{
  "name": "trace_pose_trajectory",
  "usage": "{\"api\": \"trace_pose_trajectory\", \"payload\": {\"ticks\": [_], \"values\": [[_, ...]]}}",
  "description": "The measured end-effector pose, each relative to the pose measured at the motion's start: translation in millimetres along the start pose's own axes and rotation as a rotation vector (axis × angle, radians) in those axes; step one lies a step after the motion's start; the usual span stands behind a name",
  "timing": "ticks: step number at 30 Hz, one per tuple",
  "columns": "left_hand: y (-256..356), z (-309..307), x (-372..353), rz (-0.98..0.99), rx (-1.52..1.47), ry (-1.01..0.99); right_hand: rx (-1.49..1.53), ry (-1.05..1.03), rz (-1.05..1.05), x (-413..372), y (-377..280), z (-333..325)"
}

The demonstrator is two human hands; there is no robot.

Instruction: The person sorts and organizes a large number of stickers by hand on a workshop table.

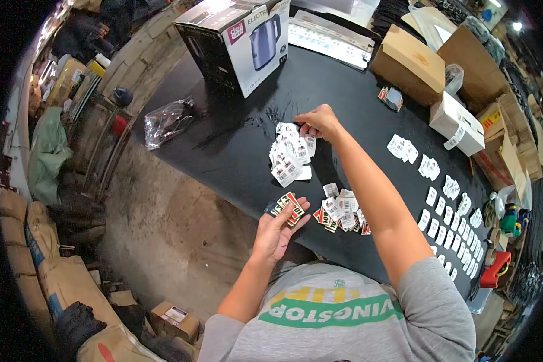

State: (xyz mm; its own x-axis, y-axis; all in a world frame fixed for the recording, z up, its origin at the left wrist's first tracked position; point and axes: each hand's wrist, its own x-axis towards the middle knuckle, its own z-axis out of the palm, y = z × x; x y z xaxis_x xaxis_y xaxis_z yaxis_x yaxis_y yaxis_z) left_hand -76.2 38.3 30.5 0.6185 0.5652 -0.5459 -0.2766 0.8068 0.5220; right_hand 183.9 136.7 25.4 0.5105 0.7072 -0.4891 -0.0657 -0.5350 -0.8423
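My left hand (274,234) is closed around a small stack of printed cards (288,208) with red, black and cream lettering, held low over the near table edge. Stretched forward, my right hand (321,122) has its fingers pinched together at the top of a loose pile of white barcode tags (291,154). Whatever lies between those fingertips is too small to make out. Thin black strings (276,116) spread on the table just left of them. Closer to my body sits a second heap of tags (342,208), some white with barcodes, others red and black.
Rows of small white tags (449,232) and several fanned stacks (402,148) cover the table's right side. An electric kettle box (247,45) stands at the back left, near a clear plastic bag (169,122). Cardboard boxes (409,63) and a white box (457,123) line the far right.
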Motion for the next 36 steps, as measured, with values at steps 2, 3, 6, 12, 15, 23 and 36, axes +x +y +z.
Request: {"api": "trace_pose_trajectory", "payload": {"ticks": [2, 3, 6, 12, 15, 23, 36], "values": [[1, -1, -1, -0.025, -0.097, -0.016, -0.001, 0.018, 0.023, -2, -5, 1], [1, -3, -1, -0.007, -0.087, -0.012, -0.006, 0.009, 0.024, -5, -6, 0], [3, -5, 0, 0.008, -0.038, 0.012, 0.013, 0.011, -0.216, -28, -12, -9], [6, 1, 5, 0.095, 0.119, 0.06, 0.276, -0.143, -0.551, -73, -35, -19], [11, 6, 8, 0.177, 0.149, 0.098, 0.451, -0.239, -0.624, -95, -49, -24], [24, 16, 13, 0.524, 0.259, 0.19, 0.206, -0.224, -0.848, -147, -26, -14], [26, 36, 2, 0.763, 0.471, 0.206, -0.03, 0.043, -0.729, -185, 21, 12]]}}
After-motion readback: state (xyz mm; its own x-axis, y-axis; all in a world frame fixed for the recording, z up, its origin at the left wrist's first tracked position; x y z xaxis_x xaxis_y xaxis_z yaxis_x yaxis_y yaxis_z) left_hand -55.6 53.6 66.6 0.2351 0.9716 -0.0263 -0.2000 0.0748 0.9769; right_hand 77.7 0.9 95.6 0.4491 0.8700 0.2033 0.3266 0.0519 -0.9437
